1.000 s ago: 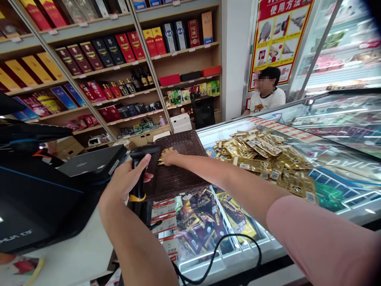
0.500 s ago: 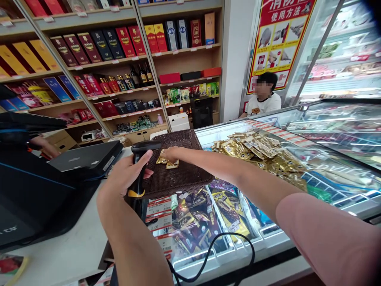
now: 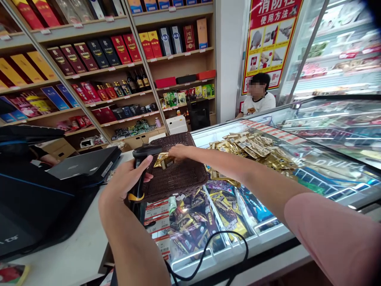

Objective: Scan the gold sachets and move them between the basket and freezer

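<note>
In my left hand [image 3: 123, 180] is a black barcode scanner [image 3: 139, 169] with a yellow base, my fingers wrapped round its grip. The head of the scanner points over a dark brown wicker basket [image 3: 181, 182]. My right hand [image 3: 179, 151] is over the basket, its fingers bent and closed at the edge of a gold foil packet [image 3: 168, 162], which looks tilted. The fingertips are partly hidden. Another gold packet [image 3: 160, 159] lies beside it, nearer the scanner. A heap of gold packets [image 3: 253, 149] covers the freezer glass beyond my right forearm.
Under the basket stands a glass-topped freezer [image 3: 190, 226] with ice cream packs inside. The scanner's black cable [image 3: 205, 258] loops across its front. Left are a white counter [image 3: 74, 242] and a dark monitor [image 3: 26, 194]. A seated person [image 3: 260, 99] is behind the freezer; boxed bottles fill the shelves.
My right hand has shifted slightly to the right relative to the scanner, and the packet by its fingers now looks tilted. The left hand keeps its hold on the scanner. The camera view has shifted slightly.
</note>
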A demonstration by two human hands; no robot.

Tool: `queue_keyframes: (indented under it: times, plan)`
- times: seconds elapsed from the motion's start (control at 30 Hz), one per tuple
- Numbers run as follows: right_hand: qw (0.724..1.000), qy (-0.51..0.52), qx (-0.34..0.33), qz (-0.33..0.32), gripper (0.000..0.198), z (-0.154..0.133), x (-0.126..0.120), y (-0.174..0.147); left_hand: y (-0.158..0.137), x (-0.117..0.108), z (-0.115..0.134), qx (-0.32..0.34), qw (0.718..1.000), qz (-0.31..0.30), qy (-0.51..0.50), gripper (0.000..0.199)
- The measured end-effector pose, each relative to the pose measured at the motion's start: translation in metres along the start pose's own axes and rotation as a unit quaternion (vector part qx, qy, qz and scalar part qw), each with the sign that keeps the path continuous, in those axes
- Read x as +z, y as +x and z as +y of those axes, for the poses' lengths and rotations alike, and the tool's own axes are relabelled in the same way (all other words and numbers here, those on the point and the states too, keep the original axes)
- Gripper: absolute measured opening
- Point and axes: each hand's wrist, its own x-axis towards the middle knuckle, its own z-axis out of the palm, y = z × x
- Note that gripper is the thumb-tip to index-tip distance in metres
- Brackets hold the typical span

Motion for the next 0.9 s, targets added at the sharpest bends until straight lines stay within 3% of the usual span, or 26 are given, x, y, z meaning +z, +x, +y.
queue_keyframes:
  times: [0.13,0.2,0.3,0.43,0.53,0.63,0.77,0.9]
  plan:
    - [0.985,0.090,0.115,0.093,0.046,0.007,-0.016,-0.048,0.002,0.003,0.004,0.004,0.999,-0.032,0.004,0.063]
    - [0.952,0.203,0.175,0.150,0.047,0.010,-0.024,-0.081,0.001,0.009,0.010,0.017,0.998,-0.052,0.009,0.061]
    - [0.886,0.361,0.229,0.179,0.035,0.016,-0.032,-0.132,-0.001,0.022,0.022,0.063,0.992,-0.109,0.030,0.057]
    - [0.831,0.427,0.297,0.198,0.033,0.028,-0.039,-0.178,-0.005,0.042,0.037,0.127,0.971,-0.193,0.065,0.050]
    - [0.823,0.427,0.313,0.207,0.027,0.038,-0.047,-0.191,-0.006,0.056,0.045,0.159,0.960,-0.214,0.083,0.046]
    - [0.826,0.434,0.300,0.198,0.015,0.047,-0.055,-0.194,-0.004,0.068,0.049,0.142,0.968,-0.195,0.068,0.048]
    - [0.846,0.412,0.288,0.176,0.010,0.061,-0.060,-0.195,-0.004,0.080,0.053,0.128,0.973,-0.188,0.047,0.053]
    - [0.876,0.361,0.287,0.138,0.013,0.075,-0.058,-0.196,-0.009,0.082,0.058,0.133,0.966,-0.201,0.098,0.051]
